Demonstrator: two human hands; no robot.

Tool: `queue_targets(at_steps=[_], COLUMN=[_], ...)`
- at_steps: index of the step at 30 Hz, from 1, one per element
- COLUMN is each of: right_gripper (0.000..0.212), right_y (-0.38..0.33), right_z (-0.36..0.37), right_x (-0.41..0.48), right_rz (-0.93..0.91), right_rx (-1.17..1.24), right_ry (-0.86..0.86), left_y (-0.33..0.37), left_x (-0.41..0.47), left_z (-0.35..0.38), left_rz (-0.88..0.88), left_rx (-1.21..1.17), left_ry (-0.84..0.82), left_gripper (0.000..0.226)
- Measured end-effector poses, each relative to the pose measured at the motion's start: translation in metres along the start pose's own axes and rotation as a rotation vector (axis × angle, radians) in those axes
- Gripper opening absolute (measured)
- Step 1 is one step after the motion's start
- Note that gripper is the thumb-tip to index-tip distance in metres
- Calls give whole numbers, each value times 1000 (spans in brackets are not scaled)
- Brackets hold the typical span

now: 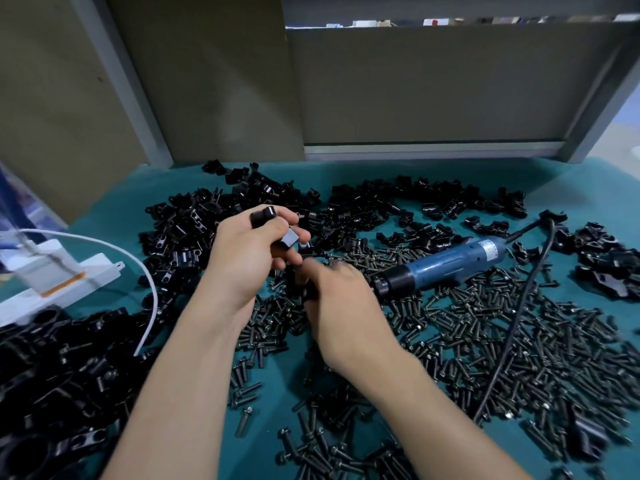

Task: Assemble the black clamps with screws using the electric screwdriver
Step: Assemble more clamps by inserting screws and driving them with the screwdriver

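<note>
The green mat (pixel 588 174) carries everything. Black clamps (pixel 194 230) lie heaped beyond and to the left of the left hand, and more run in a band beyond the right hand. A wide scatter of screws (pixel 485 334) spreads under and to the right of the right hand. The electric screwdriver (pixel 446 265) lies on its side among them, just right of the right hand, with nothing holding it.

The step in hand looks like hand assembly before driving: parts are gathered and a screw is being fetched or started.

The left hand (pixel 249 251) is raised above the pile, its fingers curled round two black clamp pieces (pixel 263 216) which jut out between fingers and thumb. They are small, blocky and glossy, one showing a rounded end and the other a flat face.

The right hand (pixel 343 306) reaches down just below the left, fingers bent into the screws. It is blurred, so whether it pinches a screw cannot be told.

The next move probably calls for lining a screw up with the clamp's hole, then reaching right for the driver.
</note>
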State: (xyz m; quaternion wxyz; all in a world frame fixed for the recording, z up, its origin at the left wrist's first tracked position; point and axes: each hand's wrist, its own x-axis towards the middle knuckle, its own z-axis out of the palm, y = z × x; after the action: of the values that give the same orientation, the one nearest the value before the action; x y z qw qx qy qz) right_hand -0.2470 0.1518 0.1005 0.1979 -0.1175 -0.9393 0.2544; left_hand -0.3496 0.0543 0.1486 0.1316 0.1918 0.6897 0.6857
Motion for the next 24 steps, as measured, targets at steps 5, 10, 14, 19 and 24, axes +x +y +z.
queue_targets(at_steps=[5, 10, 14, 19, 24], right_gripper=[52, 61, 51, 43, 39], right_y=[30, 40, 48, 52, 47], right_z=[-60, -91, -97, -98, -97], right_x=[19, 17, 16, 16, 18], right_rz=[262, 6, 4, 11, 1], right_rx=[498, 919, 976, 865, 745], right_ry=[76, -19, -115, -115, -165], left_y=[1, -2, -6, -5, -10], left_x=[-3, -18, -20, -20, -20], left_z=[1, 22, 29, 29, 31], left_rz=[-11, -82, -72, -29, -21], left_rx=[43, 39, -13, -37, -78], left_ry=[-165, -686, -680, -756, -758], left_gripper=[26, 13, 22, 8, 3])
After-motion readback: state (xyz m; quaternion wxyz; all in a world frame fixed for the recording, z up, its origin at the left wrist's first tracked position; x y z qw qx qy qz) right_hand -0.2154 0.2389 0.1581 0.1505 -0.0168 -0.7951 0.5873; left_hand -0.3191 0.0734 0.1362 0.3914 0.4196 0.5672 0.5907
